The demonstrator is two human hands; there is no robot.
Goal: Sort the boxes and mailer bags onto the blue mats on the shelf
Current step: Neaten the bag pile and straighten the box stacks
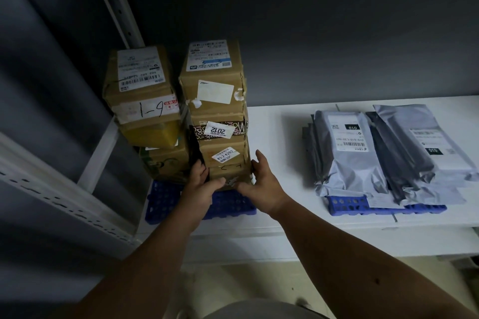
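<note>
Two stacks of brown cardboard boxes stand on the left blue mat (pixel 228 204). The taller right stack has a box with a white label (pixel 212 88) on top and a small box (pixel 229 172) at the bottom. My left hand (pixel 201 186) grips that bottom box's left side, thumb on its front. My right hand (pixel 261 184) holds its right side, fingers up the edge. The left stack is topped by a box marked "1-6" (pixel 141 90). Grey mailer bags (pixel 347 153) lie piled on the right blue mat (pixel 347 204).
The white shelf (pixel 280 124) runs left to right, with bare surface between the two mats. A white perforated upright (pixel 121 5) and a slanted shelf rail (pixel 51 189) stand at the left. A dark wall lies behind.
</note>
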